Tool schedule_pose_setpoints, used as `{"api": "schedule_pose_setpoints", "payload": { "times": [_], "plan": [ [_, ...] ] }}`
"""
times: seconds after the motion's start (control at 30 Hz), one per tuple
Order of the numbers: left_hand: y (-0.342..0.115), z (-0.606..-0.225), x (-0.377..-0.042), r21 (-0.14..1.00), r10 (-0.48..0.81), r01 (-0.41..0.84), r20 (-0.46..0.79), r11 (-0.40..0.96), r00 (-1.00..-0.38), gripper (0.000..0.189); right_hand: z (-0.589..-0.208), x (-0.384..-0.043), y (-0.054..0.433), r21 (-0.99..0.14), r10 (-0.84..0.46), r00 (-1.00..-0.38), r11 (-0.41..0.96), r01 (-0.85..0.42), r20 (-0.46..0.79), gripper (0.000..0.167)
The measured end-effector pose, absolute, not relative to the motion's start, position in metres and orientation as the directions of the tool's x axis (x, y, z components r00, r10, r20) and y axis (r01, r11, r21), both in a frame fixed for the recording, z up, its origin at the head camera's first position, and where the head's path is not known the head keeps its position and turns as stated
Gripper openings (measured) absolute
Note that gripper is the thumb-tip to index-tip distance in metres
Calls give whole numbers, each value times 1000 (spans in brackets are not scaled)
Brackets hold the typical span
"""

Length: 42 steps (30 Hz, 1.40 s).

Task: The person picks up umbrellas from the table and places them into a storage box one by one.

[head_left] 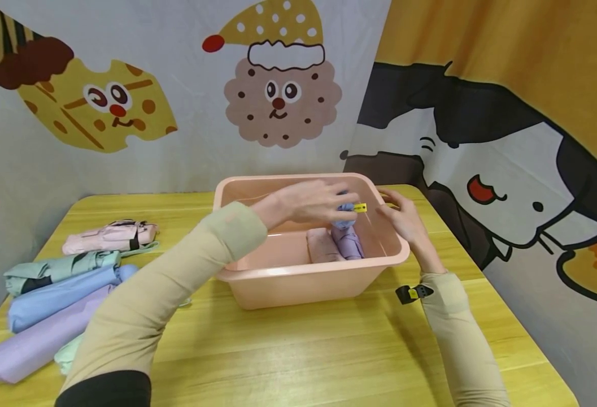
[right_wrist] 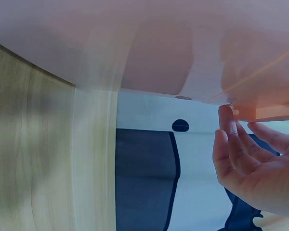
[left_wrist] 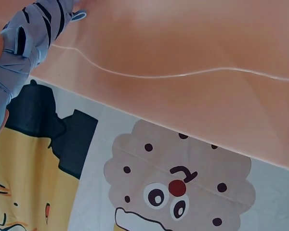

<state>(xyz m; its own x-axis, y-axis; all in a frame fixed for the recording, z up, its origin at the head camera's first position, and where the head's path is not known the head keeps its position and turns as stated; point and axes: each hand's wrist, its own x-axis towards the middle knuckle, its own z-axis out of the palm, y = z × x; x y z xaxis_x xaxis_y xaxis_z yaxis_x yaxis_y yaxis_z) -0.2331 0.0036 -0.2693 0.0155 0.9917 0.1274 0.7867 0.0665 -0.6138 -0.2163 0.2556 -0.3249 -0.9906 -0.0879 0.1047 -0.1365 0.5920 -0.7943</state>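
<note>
From my distant place I watch the left hand [head_left: 310, 202] inside the basin [head_left: 310, 271], holding a blue bundle [left_wrist: 32, 47] (to me it looks like a folded umbrella) pinched between thumb and fingers. The bundle is at the right part of the basin, with a yellow tag [head_left: 360, 207] sticking out. Below it lie a pink bundle [head_left: 322, 246] and a purple bundle [head_left: 348, 243], side by side; whether the blue one touches them, I cannot tell. The right hand [head_left: 405, 219] has fingers slightly bent and apart, tips at the rim; I see no firm grip there.

I judge that the step in hand is placing the blue bundle. The next move, I think, calls for lining it up with its neighbours, then loosening the left fingers. At left, more rolled bundles [head_left: 64, 299] wait on the table [head_left: 278, 362].
</note>
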Motion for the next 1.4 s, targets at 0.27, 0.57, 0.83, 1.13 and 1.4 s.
{"api": "schedule_pose_setpoints", "payload": {
  "times": [0.27,0.57,0.83,1.13,1.4],
  "plan": [
    [-1,-271,-230,-598,996,799,87,71,-24,35,-326,-218,257,-788,-78,-991,601,-134,109,51],
    [-1,-271,-227,-604,993,791,8,99,-119,31,-326,-219,256,-775,-71,-990,617,-138,120,51],
    [4,-281,-225,-589,973,800,-97,113,-209,34,-327,-220,256,-772,-67,-990,621,-138,124,51],
    [5,-284,-224,-519,939,838,-174,169,-298,51,-327,-220,256,-770,-75,-988,619,-152,135,50],
    [6,-288,-223,-473,927,863,-213,177,-307,51,-327,-220,256,-772,-72,-988,618,-150,134,50]
  ]
}}
